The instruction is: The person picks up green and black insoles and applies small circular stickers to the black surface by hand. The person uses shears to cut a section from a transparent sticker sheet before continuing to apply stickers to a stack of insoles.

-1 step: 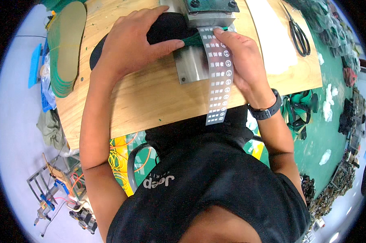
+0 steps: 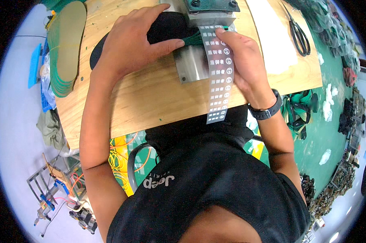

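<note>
My left hand lies over a black shoe piece on the wooden table, its thumb pressing a green strap at that piece's edge. My right hand, with a dark watch on the wrist, holds a long translucent strip of small printed labels. The strip's top end meets the green strap, and the strip hangs down past the table's near edge. Both hands meet on a shiny metal plate under a green machine head.
A stack of green-edged insoles lies at the table's left end. A white sheet and black scissors lie on the right. Green and black shoe parts litter the green floor to the right. Wires and tools sit lower left.
</note>
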A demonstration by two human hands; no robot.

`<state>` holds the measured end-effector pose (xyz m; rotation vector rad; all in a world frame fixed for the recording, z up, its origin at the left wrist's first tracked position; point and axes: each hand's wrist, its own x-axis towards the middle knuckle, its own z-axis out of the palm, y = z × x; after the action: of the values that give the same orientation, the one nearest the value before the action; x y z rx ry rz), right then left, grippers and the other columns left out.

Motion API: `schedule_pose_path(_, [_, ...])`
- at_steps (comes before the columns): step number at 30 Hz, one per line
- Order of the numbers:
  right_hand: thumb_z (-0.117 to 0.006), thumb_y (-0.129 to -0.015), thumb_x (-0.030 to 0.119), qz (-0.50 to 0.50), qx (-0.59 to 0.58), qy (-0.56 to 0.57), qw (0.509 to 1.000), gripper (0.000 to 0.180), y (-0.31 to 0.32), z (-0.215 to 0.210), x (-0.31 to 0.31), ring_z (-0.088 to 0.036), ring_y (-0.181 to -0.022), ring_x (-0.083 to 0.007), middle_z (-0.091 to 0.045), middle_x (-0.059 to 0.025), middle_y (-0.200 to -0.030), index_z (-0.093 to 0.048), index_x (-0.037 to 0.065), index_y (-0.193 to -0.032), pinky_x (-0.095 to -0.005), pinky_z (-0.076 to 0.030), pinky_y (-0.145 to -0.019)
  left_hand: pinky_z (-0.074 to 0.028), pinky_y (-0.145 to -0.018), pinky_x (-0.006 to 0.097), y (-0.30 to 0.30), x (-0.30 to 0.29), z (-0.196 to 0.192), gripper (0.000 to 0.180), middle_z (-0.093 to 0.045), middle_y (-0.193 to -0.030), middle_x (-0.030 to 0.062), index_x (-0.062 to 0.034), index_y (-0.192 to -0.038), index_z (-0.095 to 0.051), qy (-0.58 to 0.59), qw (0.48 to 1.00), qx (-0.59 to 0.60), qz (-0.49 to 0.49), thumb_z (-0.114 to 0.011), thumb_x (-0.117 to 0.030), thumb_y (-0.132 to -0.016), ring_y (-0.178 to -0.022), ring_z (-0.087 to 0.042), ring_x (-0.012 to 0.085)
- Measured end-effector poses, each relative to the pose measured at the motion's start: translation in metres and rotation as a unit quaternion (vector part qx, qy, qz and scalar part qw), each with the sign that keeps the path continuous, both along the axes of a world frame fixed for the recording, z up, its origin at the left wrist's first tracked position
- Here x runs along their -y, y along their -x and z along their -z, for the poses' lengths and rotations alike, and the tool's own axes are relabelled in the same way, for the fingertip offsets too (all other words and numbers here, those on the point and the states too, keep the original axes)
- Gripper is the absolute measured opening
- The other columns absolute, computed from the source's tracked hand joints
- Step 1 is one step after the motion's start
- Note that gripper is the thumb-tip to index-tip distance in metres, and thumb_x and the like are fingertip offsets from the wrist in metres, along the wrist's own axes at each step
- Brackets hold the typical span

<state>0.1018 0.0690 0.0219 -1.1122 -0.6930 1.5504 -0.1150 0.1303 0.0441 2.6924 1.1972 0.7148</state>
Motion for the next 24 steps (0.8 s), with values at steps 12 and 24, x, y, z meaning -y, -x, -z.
schedule_pose_path(12, [-0.056,-0.087,0.012,-0.034,0.123,-0.115,0.985,0.018,-0.005,0.004,0.023,-0.057,-0.058,-0.0093,-0.062,-0.0049,-0.071,-0.062,-0.002,-0.078,-0.0216,-0.045,-0.051,-0.046,-0.085,0.035,0.010,-0.003,0.007,0.039,-0.061,-0.110,0.0119,-0.0079,-0.107,-0.058,0.007,0.998,0.056,0.033,-0.072,-0.020,-0.073,-0.094,-0.059,0.0309])
schedule_pose_path(24, [-0.057,-0.087,0.013,0.064,-0.039,-0.009,0.997,0.017,-0.013,-0.008,0.018,-0.060,-0.060,-0.0121,-0.063,-0.0079,-0.075,-0.060,-0.003,-0.084,-0.0236,-0.049,-0.049,-0.038,-0.055,0.025,0.030,-0.008,0.004,0.021,-0.045,-0.058,0.0075,0.0054,-0.076,-0.055,0.216,0.938,0.265,-0.052,-0.050,-0.015,-0.076,-0.059,-0.040,0.0070])
